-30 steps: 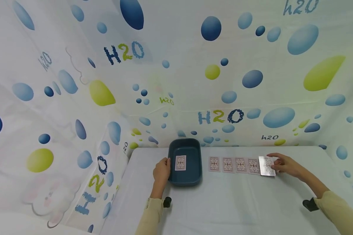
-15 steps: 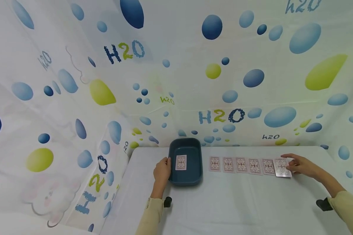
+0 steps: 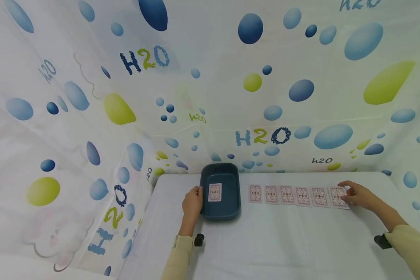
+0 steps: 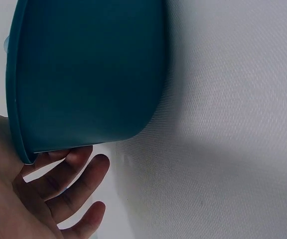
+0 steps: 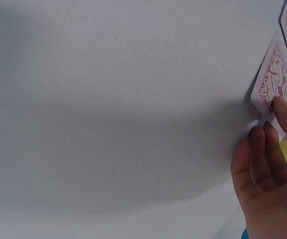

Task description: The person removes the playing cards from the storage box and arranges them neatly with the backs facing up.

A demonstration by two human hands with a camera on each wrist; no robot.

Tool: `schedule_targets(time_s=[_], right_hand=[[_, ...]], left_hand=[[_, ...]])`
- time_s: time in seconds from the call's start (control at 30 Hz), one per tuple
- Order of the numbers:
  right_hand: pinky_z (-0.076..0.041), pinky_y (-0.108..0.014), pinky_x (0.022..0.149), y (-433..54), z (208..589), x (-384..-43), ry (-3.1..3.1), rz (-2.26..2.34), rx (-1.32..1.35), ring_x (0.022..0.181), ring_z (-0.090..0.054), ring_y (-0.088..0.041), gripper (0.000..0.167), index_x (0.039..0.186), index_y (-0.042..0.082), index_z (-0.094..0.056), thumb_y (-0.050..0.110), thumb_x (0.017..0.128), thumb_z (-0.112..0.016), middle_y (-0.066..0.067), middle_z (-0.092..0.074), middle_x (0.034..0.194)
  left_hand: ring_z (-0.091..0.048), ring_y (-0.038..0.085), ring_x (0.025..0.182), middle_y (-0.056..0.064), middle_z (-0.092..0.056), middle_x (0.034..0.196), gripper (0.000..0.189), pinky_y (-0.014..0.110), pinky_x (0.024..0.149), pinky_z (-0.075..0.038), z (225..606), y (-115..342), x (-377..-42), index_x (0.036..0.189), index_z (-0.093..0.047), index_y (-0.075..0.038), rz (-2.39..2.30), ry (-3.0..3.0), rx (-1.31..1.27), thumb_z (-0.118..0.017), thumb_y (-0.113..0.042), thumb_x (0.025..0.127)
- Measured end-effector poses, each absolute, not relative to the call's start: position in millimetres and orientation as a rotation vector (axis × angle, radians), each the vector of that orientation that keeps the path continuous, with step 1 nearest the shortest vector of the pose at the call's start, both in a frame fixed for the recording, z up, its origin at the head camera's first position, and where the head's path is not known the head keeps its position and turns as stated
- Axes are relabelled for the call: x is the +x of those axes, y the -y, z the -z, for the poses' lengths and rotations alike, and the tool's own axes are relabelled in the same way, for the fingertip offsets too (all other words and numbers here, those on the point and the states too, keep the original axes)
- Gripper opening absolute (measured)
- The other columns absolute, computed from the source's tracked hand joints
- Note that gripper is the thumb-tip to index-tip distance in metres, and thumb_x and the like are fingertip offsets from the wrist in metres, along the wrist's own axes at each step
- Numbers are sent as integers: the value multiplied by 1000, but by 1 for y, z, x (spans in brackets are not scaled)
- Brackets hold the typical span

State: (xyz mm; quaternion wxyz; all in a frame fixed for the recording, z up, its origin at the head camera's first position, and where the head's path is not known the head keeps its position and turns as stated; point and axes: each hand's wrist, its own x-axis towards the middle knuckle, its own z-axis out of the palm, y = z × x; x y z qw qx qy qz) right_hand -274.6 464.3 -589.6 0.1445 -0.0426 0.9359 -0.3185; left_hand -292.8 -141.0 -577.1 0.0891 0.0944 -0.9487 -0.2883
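Observation:
My left hand point(image 3: 193, 201) grips the left rim of a dark teal plastic tray point(image 3: 220, 216); in the left wrist view, its fingers point(image 4: 76, 194) curl below the rim against the outer wall. One playing card point(image 3: 215, 192) lies face down inside the tray. At the right end of a row of face-down cards, my right hand point(image 3: 361, 197) pinches the red-backed playing card point(image 3: 338, 196) by its right edge. Close up in the right wrist view, the thumb lies on top of that playing card point(image 5: 275, 79), and the other fingers are at its edge, their tips partly hidden.
Several face-down playing cards point(image 3: 287, 195) stand in a row between the tray and the right hand. A white cloth point(image 3: 266, 245) covers the table. Behind and at the sides hangs a white curtain point(image 3: 210, 93) with blue and green drops.
The right hand has moved right and brought another card to the row's end. That card has gone from tilted and shiny to lying nearly flat. The left hand and tray have stayed put.

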Motion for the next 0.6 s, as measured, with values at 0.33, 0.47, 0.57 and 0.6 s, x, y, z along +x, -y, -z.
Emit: schedule_targets(time_s=[0.33, 0.47, 0.57, 0.6], right_hand=[[-53, -51, 78, -456, 591, -281, -2832, 769, -217, 93, -58, -40, 46, 127, -11, -52, 8, 90, -70, -31, -58, 106], [-53, -52, 79, -456, 590, -281, -2829, 754, -236, 94, -59, -43, 47, 128, -13, -52, 8, 90, -69, -34, -58, 106], [-53, -52, 78, -456, 588, -280, -2832, 744, -222, 93, -60, -43, 47, 127, -16, -50, 10, 92, -67, -34, -59, 104], [-53, -53, 78, -456, 587, -280, -2839, 739, -197, 93, -59, -44, 48, 127, -17, -49, 12, 93, -66, -35, -58, 105]], left_hand=[[-50, 21, 59, 9, -63, 72, 30, 32, 53, -33, 573, 141, -291, 87, -62, -7, 852, 2799, 258, -51, -28, 105], [-50, 20, 58, 9, -62, 72, 30, 32, 53, -33, 572, 141, -290, 87, -62, -7, 852, 2798, 257, -51, -28, 105], [-50, 20, 58, 8, -63, 72, 30, 32, 53, -33, 572, 141, -290, 88, -63, -7, 864, 2804, 261, -51, -27, 105], [-50, 20, 58, 8, -63, 73, 30, 32, 53, -33, 572, 141, -290, 88, -63, -7, 869, 2806, 262, -51, -28, 105]])
